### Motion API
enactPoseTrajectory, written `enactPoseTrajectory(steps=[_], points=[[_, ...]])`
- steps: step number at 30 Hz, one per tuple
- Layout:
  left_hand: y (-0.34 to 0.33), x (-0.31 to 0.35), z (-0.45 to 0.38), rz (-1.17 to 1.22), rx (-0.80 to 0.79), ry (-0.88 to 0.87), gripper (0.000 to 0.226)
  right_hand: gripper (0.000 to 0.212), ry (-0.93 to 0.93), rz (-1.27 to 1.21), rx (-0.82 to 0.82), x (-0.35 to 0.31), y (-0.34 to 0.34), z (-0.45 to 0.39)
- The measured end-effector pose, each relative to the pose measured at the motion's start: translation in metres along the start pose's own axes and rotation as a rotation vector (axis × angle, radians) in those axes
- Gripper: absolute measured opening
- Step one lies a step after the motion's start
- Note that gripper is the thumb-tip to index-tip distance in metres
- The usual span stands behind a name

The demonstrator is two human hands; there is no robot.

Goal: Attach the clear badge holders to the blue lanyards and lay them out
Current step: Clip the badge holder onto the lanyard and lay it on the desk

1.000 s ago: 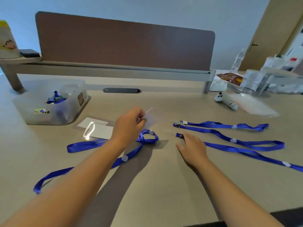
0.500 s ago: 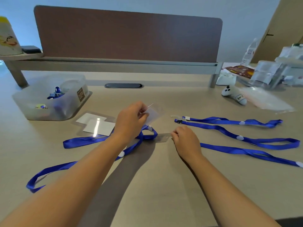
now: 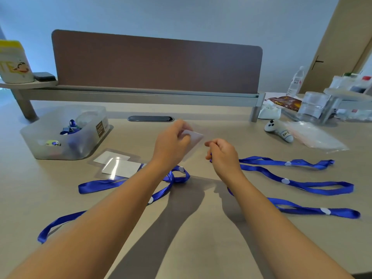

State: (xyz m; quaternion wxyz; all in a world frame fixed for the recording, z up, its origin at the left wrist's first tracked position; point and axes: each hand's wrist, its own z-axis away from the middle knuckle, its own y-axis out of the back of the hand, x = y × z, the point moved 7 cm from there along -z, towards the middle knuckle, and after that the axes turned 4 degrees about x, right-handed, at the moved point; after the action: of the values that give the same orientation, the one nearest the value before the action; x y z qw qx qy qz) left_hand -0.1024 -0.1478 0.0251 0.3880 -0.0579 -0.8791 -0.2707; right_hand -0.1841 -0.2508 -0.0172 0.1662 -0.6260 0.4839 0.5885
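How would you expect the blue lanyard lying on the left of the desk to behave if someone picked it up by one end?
The left lanyard is probably floppy: it lies flat in loose curves and loops over itself near the left hand. It looks like thin ribbon, so likely light. The rest would probably trail across the desk.

A: Setting?

B: Office workstation. Beige desk (image 3: 191, 238) with a brown privacy screen (image 3: 157, 65) along its far edge on a grey rail; oval cable grommet (image 3: 150, 118) just in front.

A: Other evidence?

B: Small raised shelf (image 3: 28, 84) at the far left corner. Frosted storage bin (image 3: 64, 135) near the left edge. Water bottle (image 3: 295, 81) and snack packet (image 3: 285, 102) at the far right. Tan door (image 3: 338, 47) behind.
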Motion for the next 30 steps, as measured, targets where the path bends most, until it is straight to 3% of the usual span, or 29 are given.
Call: enactPoseTrajectory(steps=[7, 15, 24, 30], points=[[-0.001, 0.007, 0.001, 0.011, 0.014, 0.026, 0.011, 0.027, -0.073, -0.099, -0.069, -0.009, 0.007, 0.005], [-0.001, 0.007, 0.011, 0.000, -0.016, 0.032, 0.015, 0.032, -0.073, -0.147, -0.041, -0.022, 0.013, 0.013], [0.009, 0.011, 0.017, -0.097, -0.010, -0.053, 0.014, 0.031, -0.270, -0.278, -0.100, -0.023, 0.004, 0.023], [0.008, 0.009, 0.017, -0.081, -0.040, -0.057, 0.011, 0.027, -0.278, -0.361, -0.127, -0.025, -0.001, 0.026]])
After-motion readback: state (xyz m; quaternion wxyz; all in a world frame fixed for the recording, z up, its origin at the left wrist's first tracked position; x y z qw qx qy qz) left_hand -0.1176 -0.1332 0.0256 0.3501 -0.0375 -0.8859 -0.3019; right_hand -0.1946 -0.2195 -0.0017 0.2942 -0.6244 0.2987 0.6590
